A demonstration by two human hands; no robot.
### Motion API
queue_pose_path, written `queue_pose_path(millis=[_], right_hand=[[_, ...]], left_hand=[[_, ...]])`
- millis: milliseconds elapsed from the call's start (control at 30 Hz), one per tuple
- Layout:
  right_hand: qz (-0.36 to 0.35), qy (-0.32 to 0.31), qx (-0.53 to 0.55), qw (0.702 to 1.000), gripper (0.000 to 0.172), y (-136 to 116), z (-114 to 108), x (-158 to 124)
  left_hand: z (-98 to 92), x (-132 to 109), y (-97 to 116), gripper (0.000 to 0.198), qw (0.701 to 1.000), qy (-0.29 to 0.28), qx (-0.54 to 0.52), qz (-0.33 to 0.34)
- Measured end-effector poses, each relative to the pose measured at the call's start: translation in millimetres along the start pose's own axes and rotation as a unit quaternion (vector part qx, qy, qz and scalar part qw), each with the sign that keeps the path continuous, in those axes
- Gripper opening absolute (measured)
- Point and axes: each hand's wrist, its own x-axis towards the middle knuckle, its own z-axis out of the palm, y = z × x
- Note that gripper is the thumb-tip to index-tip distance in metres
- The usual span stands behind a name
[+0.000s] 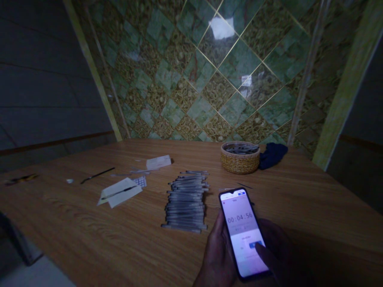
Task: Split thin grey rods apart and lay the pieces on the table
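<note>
A lit smartphone stands tilted over the front right of the table, its screen showing a timer at 00:04:56. My left hand is wrapped around its left edge. From the right, my right hand closes on the phone's lower right side, thumb pressed on the screen near a blue button; its other fingers are dark and partly hidden. Left of the phone lies a stacked row of many slim pens. Behind the phone, a woven basket holds more pens.
Dark cloth lies beside the basket. To the left are a white box, paper with a pen on it, a dark pen and a yellow-black item. A tiled wall backs the wooden table.
</note>
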Motion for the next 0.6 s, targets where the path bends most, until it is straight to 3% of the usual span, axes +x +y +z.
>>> queue_pose_path(millis=[600], right_hand=[[0.008,0.000,-0.032,0.999,0.043,-2.2,-0.8,0.4]], left_hand=[[-1.4,-2.3,1.4,0.046,1.000,0.009,-0.012,-0.018]])
